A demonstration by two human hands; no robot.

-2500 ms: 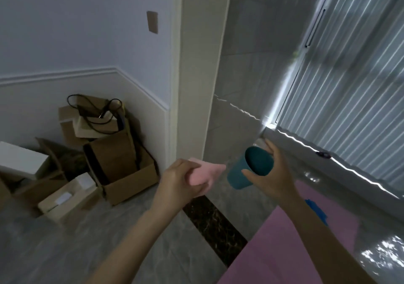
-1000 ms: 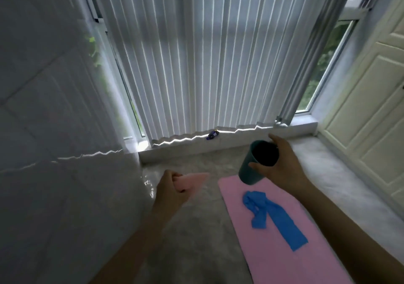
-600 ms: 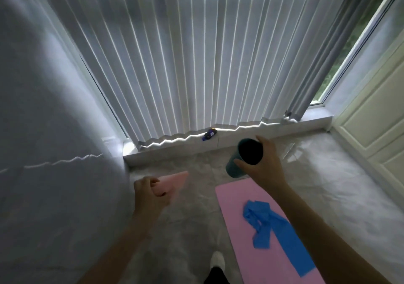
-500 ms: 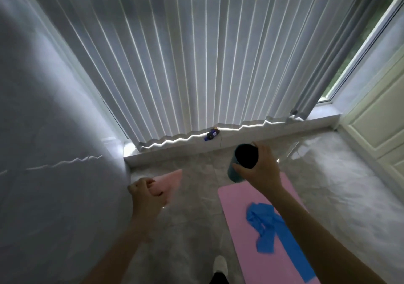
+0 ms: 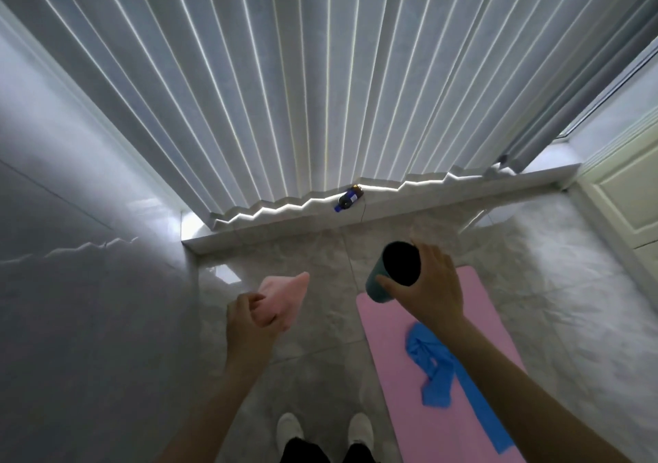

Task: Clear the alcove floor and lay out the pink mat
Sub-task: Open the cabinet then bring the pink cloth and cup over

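Note:
The pink mat [image 5: 406,391] lies flat on the grey marble alcove floor [image 5: 320,320], running from below my right hand toward the bottom edge. A blue band of cloth [image 5: 432,373] lies crumpled on it. My left hand [image 5: 249,320] is shut on a folded pink cloth [image 5: 285,295], held above the bare floor left of the mat. My right hand [image 5: 432,284] grips a teal cup [image 5: 390,274] by its rim, above the mat's far end.
A low stone sill [image 5: 391,206] runs along the vertical blinds [image 5: 320,88]; a small dark blue bottle [image 5: 349,197] lies on it. A tiled wall [image 5: 89,284] stands at left, white cabinet doors [image 5: 626,195] at right. My white shoes [image 5: 290,427] show at the bottom.
My view swung from the cardboard boxes at the doorway to the alcove, then tilted down. Both hands kept their grips and drifted slightly closer to the sill.

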